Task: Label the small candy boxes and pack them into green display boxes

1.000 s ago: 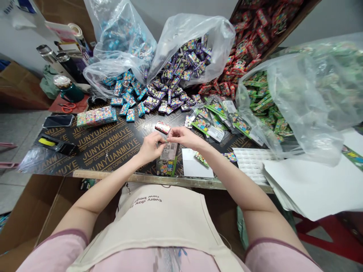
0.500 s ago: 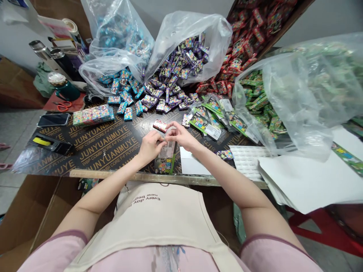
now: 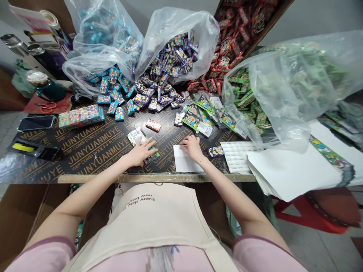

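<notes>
My left hand (image 3: 141,152) lies with its fingers spread over a flat printed packet (image 3: 136,135) with a barcode label and a green edge; the fingers partly cover it. To its right, my right hand (image 3: 193,147) has bent fingers pinched at the upper edge of a white card (image 3: 184,165) near the table's front. Whether it is one card or a thin stack, I cannot tell. A small red and white box (image 3: 153,125) lies just beyond my left hand. Farther right is a small purple box (image 3: 215,151), beside a white sheet of stickers (image 3: 238,151).
Plastic bags of small blue (image 3: 116,83), purple (image 3: 170,71) and green (image 3: 249,102) boxes line the back, with red boxes (image 3: 227,56) in a carton. Flat packets (image 3: 198,121) lie before them. Leftward are a phone (image 3: 36,123), scissors (image 3: 45,107) and a tape dispenser (image 3: 31,149).
My hands were together over the upright-lying packet; now they are apart. The packet has shifted left and tilted under my left hand. My right hand has moved right onto the white card.
</notes>
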A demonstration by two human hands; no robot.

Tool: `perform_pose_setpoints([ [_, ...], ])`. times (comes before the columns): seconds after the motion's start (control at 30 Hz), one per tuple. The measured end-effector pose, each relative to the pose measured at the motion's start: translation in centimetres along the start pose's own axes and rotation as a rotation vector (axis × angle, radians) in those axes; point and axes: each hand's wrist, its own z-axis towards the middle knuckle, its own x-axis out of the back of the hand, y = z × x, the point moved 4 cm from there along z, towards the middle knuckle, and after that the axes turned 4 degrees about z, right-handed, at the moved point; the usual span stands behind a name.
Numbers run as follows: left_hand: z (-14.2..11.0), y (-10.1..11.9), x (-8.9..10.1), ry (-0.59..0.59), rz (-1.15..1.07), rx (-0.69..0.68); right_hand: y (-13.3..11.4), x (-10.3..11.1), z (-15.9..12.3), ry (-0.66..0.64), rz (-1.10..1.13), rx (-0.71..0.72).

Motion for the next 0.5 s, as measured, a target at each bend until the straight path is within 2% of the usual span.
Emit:
perform_pose_setpoints([
  [0.07,1.1,0.4,-0.7,-0.053,0.038,-0.043,-0.4,-0.5,-0.3,0.021,0.035,0.046],
  [0.13,1.9,0.3,-1.0,-0.057,0.079,-0.046,-0.6,-0.9,-0.5,0.016,0.073,0.067],
  [0.27,2.3,0.0,-0.4,0.021,0.056,-0.061,-0.1,-1.1,-0.8,0.013,0.13,0.05],
  [0.33,1.9,0.1,0.5,0.096,-0.04,-0.051,0.4,-0.8,-1.0,0.014,0.159,0.032],
  [0.4,1.4,0.0,1.7,0.207,-0.172,0.021,0.3,-0.1,-1.0,0.043,0.22,0.026],
  [0.5,0.5,0.0,3.8,0.469,-0.398,0.205,-1.9,1.8,-0.8,0.206,0.491,0.033],
])
